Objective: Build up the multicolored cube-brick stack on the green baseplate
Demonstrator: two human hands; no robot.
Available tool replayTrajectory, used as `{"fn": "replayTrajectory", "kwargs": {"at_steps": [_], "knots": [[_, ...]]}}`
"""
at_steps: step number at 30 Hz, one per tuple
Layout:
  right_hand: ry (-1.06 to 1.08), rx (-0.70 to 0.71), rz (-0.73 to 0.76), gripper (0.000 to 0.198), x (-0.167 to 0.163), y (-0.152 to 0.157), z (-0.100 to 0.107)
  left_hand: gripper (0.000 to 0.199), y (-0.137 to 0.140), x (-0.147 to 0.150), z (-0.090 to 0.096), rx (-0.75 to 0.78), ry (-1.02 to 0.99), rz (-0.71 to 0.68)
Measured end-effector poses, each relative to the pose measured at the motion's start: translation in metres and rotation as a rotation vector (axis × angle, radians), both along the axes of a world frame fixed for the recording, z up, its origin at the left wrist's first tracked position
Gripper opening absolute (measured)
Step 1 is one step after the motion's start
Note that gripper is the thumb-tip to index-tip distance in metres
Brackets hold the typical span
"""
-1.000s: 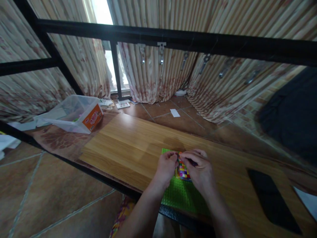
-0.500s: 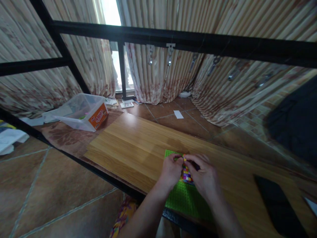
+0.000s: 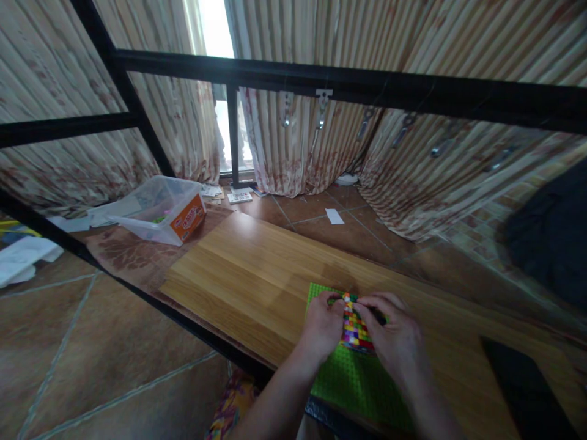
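Note:
A block structure of small multicoloured toy bricks (image 3: 356,330) stands on a green studded baseplate (image 3: 353,373) near the table's front edge. My left hand (image 3: 324,321) curls along its left side, with thumb and fingertips against the upper bricks. From the right, my right hand (image 3: 394,324) closes on the upper right edge of the same structure. Both hands have their fingers bent around it, and parts of the bricks are hidden behind them. Whether a single loose brick is pinched between the fingertips is too small to tell.
The baseplate lies on a wooden tabletop (image 3: 247,269). A dark flat slab (image 3: 523,385) lies at the right. At the far left, a clear plastic box (image 3: 156,211) with an orange label sits on a brown cloth. Black metal bars (image 3: 321,76) with hanging clips cross ahead, before curtains.
My hands have drawn slightly apart, so more of the coloured bricks shows between them. The whole view has shifted a little, moving the scene right and down.

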State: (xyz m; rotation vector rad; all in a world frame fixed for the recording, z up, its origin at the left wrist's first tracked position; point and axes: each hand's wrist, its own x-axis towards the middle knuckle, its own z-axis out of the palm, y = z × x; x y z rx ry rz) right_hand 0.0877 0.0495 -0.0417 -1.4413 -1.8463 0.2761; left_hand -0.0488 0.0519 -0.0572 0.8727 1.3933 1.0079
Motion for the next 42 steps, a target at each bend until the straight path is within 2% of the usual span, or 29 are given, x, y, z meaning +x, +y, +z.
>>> {"fn": "replayTrajectory", "kwargs": {"at_steps": [21,25,31,39,42], "knots": [[-0.092,0.056,0.040,0.024,-0.003,-0.005,0.001,0.028,0.001,0.001,0.001,-0.008,0.011,-0.026],[-0.125,0.067,0.046,0.025,-0.007,-0.004,-0.001,0.029,-0.001,-0.001,0.003,0.021,0.024,-0.034],[-0.200,0.113,0.058,0.024,-0.010,-0.004,-0.001,0.029,-0.001,-0.002,0.006,0.074,0.161,-0.046],[-0.311,0.191,0.102,0.030,-0.007,0.000,-0.001,0.035,-0.008,-0.001,0.022,0.163,0.273,-0.040],[-0.342,0.205,0.123,0.031,-0.007,0.000,0.001,0.032,-0.010,-0.001,0.023,0.190,0.259,-0.042]]}}
